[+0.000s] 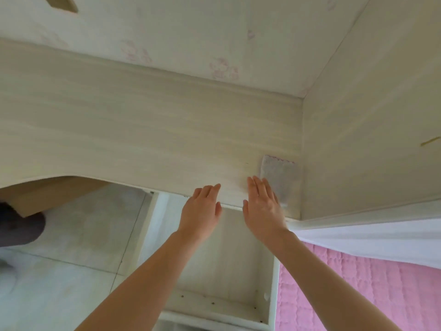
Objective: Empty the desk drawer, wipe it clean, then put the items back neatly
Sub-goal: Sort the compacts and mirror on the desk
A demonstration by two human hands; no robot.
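Observation:
The desk drawer (229, 254) is pulled out below the desktop edge, and its pale wooden floor shows nothing lying in it. On the desktop (143, 130), near the right-hand corner, lies a folded grey-white cloth (282, 177). My left hand (202, 206) hovers over the desk's front edge with fingers apart, holding nothing. My right hand (262, 204) is stretched flat, fingertips at the cloth's left edge and partly covering its near corner. Both forearms reach across the drawer.
A tall pale side panel (370, 115) closes the desk on the right. A pink quilted bed cover (358, 290) and a white sheet (372, 240) lie at the lower right. Tiled floor (59, 259) and a dark object (19, 228) are at the left.

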